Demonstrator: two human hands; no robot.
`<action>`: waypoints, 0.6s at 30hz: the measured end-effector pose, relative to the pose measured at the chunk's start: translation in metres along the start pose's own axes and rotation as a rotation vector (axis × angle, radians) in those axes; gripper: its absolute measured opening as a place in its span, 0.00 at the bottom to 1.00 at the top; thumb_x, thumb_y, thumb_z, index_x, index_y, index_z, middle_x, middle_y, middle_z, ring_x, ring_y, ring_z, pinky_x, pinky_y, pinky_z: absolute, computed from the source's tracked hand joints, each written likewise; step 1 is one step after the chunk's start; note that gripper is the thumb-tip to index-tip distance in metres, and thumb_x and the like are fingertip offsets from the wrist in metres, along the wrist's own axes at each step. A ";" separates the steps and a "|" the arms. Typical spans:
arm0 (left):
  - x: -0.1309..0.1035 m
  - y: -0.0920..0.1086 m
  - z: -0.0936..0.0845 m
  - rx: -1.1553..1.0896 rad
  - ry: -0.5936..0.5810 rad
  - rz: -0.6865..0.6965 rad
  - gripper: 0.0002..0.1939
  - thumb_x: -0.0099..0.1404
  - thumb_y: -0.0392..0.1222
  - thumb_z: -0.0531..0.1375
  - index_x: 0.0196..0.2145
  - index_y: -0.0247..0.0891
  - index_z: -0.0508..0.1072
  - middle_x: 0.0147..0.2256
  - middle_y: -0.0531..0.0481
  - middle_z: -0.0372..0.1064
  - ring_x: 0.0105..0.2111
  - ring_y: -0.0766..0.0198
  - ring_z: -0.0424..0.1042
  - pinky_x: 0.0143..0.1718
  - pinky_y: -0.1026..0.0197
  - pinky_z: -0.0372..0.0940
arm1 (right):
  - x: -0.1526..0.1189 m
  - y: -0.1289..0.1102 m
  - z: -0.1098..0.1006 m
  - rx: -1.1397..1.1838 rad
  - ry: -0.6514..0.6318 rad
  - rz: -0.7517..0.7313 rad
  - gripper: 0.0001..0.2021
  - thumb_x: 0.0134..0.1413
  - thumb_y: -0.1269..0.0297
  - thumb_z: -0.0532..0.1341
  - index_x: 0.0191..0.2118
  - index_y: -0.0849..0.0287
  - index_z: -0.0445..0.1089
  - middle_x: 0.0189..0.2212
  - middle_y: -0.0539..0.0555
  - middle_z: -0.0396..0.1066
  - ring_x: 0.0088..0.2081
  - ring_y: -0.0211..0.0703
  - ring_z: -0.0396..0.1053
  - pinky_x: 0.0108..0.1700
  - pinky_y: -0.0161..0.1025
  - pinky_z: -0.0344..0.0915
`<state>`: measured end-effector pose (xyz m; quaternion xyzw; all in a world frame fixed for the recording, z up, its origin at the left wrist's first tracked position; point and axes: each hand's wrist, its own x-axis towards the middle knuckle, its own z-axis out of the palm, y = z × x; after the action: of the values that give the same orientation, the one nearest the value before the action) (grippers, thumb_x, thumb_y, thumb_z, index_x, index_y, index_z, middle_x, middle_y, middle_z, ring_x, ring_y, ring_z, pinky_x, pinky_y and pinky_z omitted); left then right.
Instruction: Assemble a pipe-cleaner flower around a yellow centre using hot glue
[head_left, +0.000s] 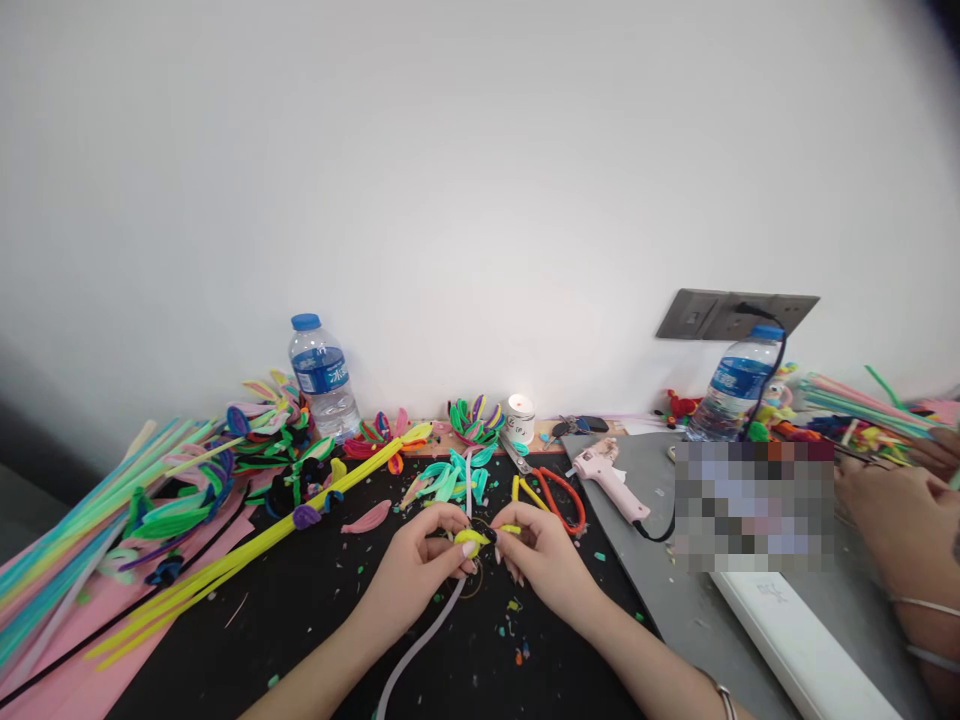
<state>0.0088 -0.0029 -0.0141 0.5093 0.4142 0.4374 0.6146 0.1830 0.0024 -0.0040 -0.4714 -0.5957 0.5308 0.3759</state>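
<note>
Pipe-cleaner piece (475, 538): bright yellow, fuzzy, plump, between your two hands, above black mat (262, 620). Your left hand (426, 552) pinches it; your right hand (541, 556) pinches yellow tip (511, 529) beside it. Your fingers hide whether both join. Thin loop (481, 580) below, hard to trace. Pale stem (421, 637) curved, bottom cut off. Smooth pink glue gun (613, 483) beyond.

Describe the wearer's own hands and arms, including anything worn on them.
The left hand and right hand are ungloved, with slender fingers. No sleeve shows on either forearm within the frame. The right arm wears a slim, silvery, metallic-looking bracelet, cut off by the picture's lower edge; the left shows none.
</note>
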 end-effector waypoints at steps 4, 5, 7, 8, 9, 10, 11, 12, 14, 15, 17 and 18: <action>0.000 0.000 0.000 0.014 0.011 0.028 0.09 0.55 0.41 0.63 0.33 0.38 0.66 0.31 0.55 0.65 0.25 0.66 0.71 0.27 0.62 0.66 | 0.000 0.000 0.000 0.001 -0.002 -0.006 0.07 0.50 0.61 0.58 0.30 0.60 0.64 0.16 0.44 0.61 0.15 0.30 0.56 0.18 0.29 0.53; 0.000 0.000 -0.001 0.017 0.009 0.034 0.09 0.55 0.41 0.62 0.33 0.38 0.66 0.30 0.55 0.65 0.25 0.66 0.71 0.27 0.63 0.66 | 0.000 0.000 0.000 0.002 0.000 -0.008 0.07 0.50 0.61 0.58 0.30 0.60 0.64 0.16 0.44 0.61 0.15 0.30 0.56 0.18 0.29 0.53; 0.001 -0.001 -0.001 0.022 0.012 0.043 0.08 0.56 0.40 0.62 0.33 0.38 0.66 0.30 0.55 0.65 0.25 0.67 0.71 0.27 0.63 0.65 | 0.000 0.000 0.000 0.003 0.005 -0.009 0.07 0.50 0.61 0.58 0.29 0.60 0.64 0.16 0.44 0.61 0.15 0.30 0.56 0.18 0.29 0.52; 0.001 -0.002 -0.001 0.022 0.016 0.044 0.08 0.56 0.40 0.62 0.33 0.38 0.66 0.30 0.55 0.65 0.24 0.67 0.71 0.27 0.63 0.65 | 0.000 -0.001 0.000 0.001 0.008 -0.009 0.07 0.50 0.61 0.58 0.29 0.60 0.64 0.16 0.44 0.61 0.15 0.30 0.56 0.17 0.29 0.52; 0.001 -0.002 -0.002 0.022 0.021 0.042 0.08 0.56 0.40 0.62 0.33 0.38 0.66 0.29 0.55 0.66 0.24 0.67 0.71 0.27 0.63 0.65 | 0.000 -0.001 0.000 -0.001 0.012 -0.009 0.07 0.50 0.61 0.58 0.29 0.60 0.64 0.16 0.44 0.60 0.15 0.30 0.55 0.17 0.29 0.52; 0.001 -0.002 -0.002 0.020 0.024 0.039 0.08 0.56 0.39 0.62 0.33 0.38 0.67 0.29 0.55 0.66 0.24 0.67 0.71 0.27 0.63 0.65 | 0.000 -0.001 0.000 -0.003 0.015 -0.008 0.07 0.50 0.61 0.58 0.29 0.60 0.64 0.16 0.44 0.60 0.15 0.30 0.55 0.17 0.29 0.52; 0.001 -0.002 -0.002 0.018 0.025 0.037 0.08 0.55 0.39 0.62 0.33 0.38 0.67 0.29 0.55 0.66 0.24 0.67 0.71 0.27 0.63 0.66 | 0.001 -0.001 0.000 -0.006 0.015 -0.007 0.07 0.50 0.61 0.58 0.29 0.60 0.64 0.16 0.44 0.60 0.15 0.30 0.55 0.17 0.29 0.52; 0.001 -0.002 -0.002 0.015 0.027 0.036 0.08 0.55 0.39 0.62 0.33 0.38 0.67 0.29 0.55 0.66 0.24 0.66 0.71 0.27 0.63 0.66 | 0.001 -0.001 0.000 -0.007 0.013 -0.007 0.07 0.50 0.61 0.58 0.29 0.60 0.64 0.16 0.44 0.60 0.15 0.30 0.55 0.17 0.29 0.52; 0.001 -0.002 -0.002 0.010 0.026 0.032 0.08 0.55 0.39 0.62 0.32 0.37 0.67 0.29 0.55 0.66 0.24 0.66 0.71 0.27 0.63 0.65 | 0.001 0.000 0.000 -0.006 0.009 -0.008 0.07 0.50 0.61 0.58 0.29 0.60 0.63 0.16 0.44 0.61 0.14 0.30 0.55 0.17 0.29 0.52; 0.001 -0.002 -0.002 0.008 0.027 0.029 0.08 0.55 0.39 0.62 0.32 0.37 0.67 0.29 0.55 0.67 0.24 0.66 0.71 0.27 0.63 0.65 | 0.001 0.000 0.000 -0.004 0.009 -0.012 0.07 0.50 0.62 0.58 0.29 0.60 0.63 0.16 0.44 0.61 0.14 0.30 0.55 0.17 0.29 0.52; 0.001 -0.001 -0.002 0.010 0.021 0.018 0.08 0.55 0.39 0.63 0.32 0.37 0.67 0.29 0.55 0.67 0.25 0.66 0.71 0.27 0.63 0.66 | 0.001 0.000 0.000 0.004 0.013 -0.020 0.07 0.50 0.62 0.58 0.28 0.60 0.63 0.16 0.44 0.61 0.14 0.30 0.55 0.17 0.29 0.52; 0.001 -0.001 -0.003 0.014 0.018 0.011 0.08 0.55 0.39 0.63 0.32 0.37 0.67 0.29 0.55 0.67 0.25 0.66 0.71 0.28 0.62 0.66 | 0.001 0.000 -0.001 0.012 0.018 -0.024 0.07 0.50 0.62 0.58 0.28 0.60 0.63 0.16 0.44 0.60 0.14 0.30 0.55 0.17 0.29 0.51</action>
<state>0.0068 -0.0011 -0.0157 0.5119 0.4200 0.4422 0.6050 0.1831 0.0040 -0.0044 -0.4667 -0.5948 0.5253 0.3903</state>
